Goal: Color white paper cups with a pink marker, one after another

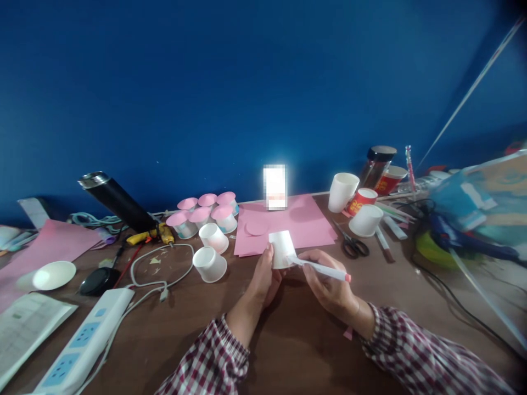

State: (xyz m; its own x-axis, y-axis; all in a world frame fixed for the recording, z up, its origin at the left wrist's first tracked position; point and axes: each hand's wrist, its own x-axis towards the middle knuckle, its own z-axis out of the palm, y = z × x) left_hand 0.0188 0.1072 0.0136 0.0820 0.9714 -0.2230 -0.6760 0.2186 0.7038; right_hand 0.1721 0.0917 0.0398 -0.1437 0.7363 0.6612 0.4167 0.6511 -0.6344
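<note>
My left hand (267,277) is closed around a small white paper cup (282,247), held up in front of me. My right hand (327,282) grips a white marker pen (327,271) with a red end. The marker's other end reaches the side of the cup; whether the tip touches it I cannot tell. Behind the cup lie pink paper sheets (300,216) with a pink paper disc (257,227) on top. Left of them are two plain white cups (209,264) and several cups topped with pink discs (223,213).
Scissors (354,247), white cups (366,221) and red cups (362,200) stand or lie at right. A black thermos (119,203), a cable (132,269) and a power strip (84,343) are at left. A blue wall (247,93) rises behind the table.
</note>
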